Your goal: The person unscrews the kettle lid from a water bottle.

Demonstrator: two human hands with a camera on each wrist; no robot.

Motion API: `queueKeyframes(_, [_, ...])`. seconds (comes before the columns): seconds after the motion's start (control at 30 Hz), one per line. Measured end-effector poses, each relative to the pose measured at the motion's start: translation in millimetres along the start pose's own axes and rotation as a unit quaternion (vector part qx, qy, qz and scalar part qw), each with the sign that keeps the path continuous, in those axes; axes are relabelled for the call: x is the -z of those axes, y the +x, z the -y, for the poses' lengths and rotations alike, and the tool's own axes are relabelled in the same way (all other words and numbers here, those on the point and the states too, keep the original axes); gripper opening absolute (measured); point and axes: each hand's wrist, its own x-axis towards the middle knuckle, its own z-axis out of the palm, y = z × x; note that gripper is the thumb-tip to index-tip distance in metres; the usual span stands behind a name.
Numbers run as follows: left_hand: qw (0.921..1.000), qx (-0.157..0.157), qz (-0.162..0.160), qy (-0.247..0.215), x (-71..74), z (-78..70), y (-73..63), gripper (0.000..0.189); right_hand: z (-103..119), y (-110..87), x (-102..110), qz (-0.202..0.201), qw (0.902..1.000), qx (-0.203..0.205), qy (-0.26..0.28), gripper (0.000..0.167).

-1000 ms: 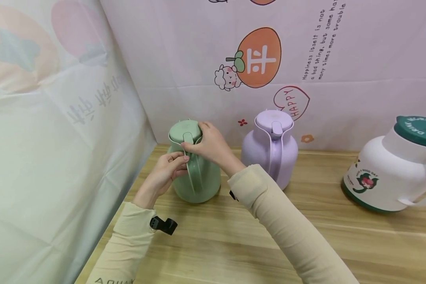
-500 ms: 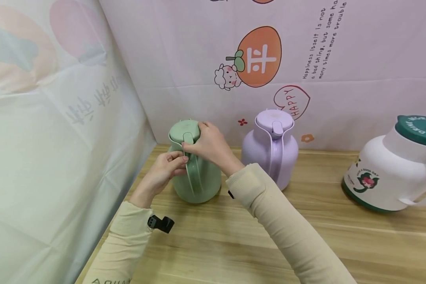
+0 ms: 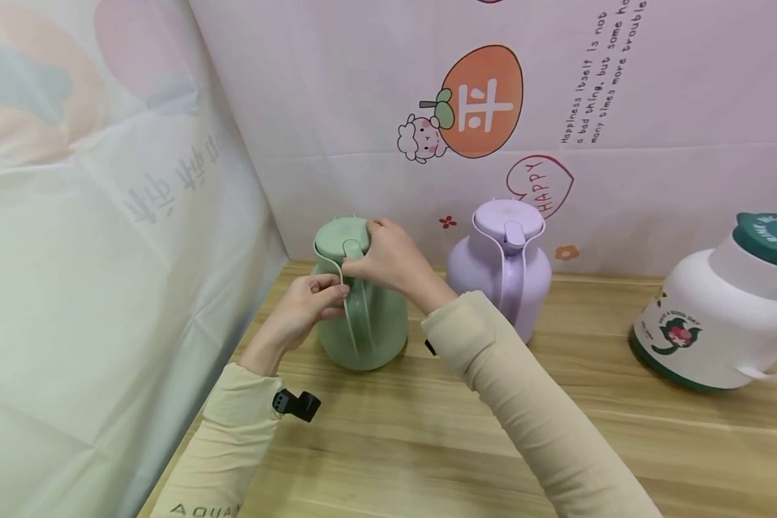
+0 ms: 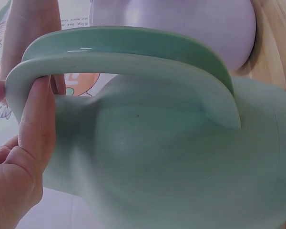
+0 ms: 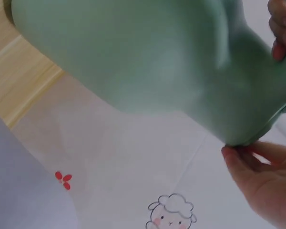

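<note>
A green thermos jug (image 3: pixel 378 334) stands upright on the wooden table, its handle (image 3: pixel 359 316) facing me. My left hand (image 3: pixel 303 306) pinches the top of that handle; in the left wrist view the thumb lies outside it and the fingers (image 4: pixel 35 114) reach underneath. On the right side of the jug's top, my right hand (image 3: pixel 398 262) holds the round lid (image 3: pixel 337 237), thumb at the lid's lever and fingers at the rim. Those fingertips (image 5: pixel 232 155) show at the rim in the right wrist view. The lid sits in the jug's mouth.
Close to the right stands a purple thermos jug (image 3: pixel 464 266), partly behind my right forearm. A white jug with a dark green lid (image 3: pixel 773 241) is at the far right. Printed cloth (image 3: pixel 337 93) hangs behind the wooden table (image 3: pixel 375 446) and along its left side.
The head view has shifted slightly, so everything sits a little further right. Both hands keep nearly the same places on the green jug, and the other jugs have not moved.
</note>
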Motion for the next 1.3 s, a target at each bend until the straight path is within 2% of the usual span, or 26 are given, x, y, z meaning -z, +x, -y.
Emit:
queueKeyframes(0.13, [0.9999,0.001,0.004,-0.012,0.3,1.1,1.5,0.024,-9.7,5.8,6.8,0.034,0.9991,0.012,0.023,0.077])
queueKeyframes(0.37, [0.9992,0.017,0.018,-0.032,2.3,2.2,1.4,0.01,-28.8,12.3,12.7,0.067,0.9945,0.037,0.071,0.078])
queueKeyframes(0.47, [0.9985,0.026,0.028,-0.039,3.4,2.8,1.3,0.023,-32.5,8.4,11.3,0.062,0.9945,0.032,0.078,0.078])
queueKeyframes(0.6, [0.9978,0.028,0.033,-0.051,4.5,3.8,0.8,0.04,-31.8,1.6,9.0,0.034,0.9964,0.026,0.073,0.081])
queueKeyframes(0.7, [0.9976,0.025,0.03,-0.058,4.5,4.3,0.2,0.043,-31.5,-0.8,8.5,0.009,0.9968,0.033,0.072,0.076])
queueKeyframes(0.8, [0.9976,0.023,0.025,-0.06,4.3,5.0,-0.4,0.041,-33.1,-1.4,8.9,0.0,0.9962,0.041,0.077,0.068])
queueKeyframes(1.07, [0.9972,0.017,0.028,-0.068,6.3,7.4,-2.2,0.028,-39.6,1.6,13.8,0.031,0.9923,0.044,0.111,0.057])
queueKeyframes(1.3, [0.9968,0.017,0.03,-0.073,5.7,7.0,-1.1,0.026,-37.5,9.3,19.8,0.052,0.9926,0.043,0.101,0.046])
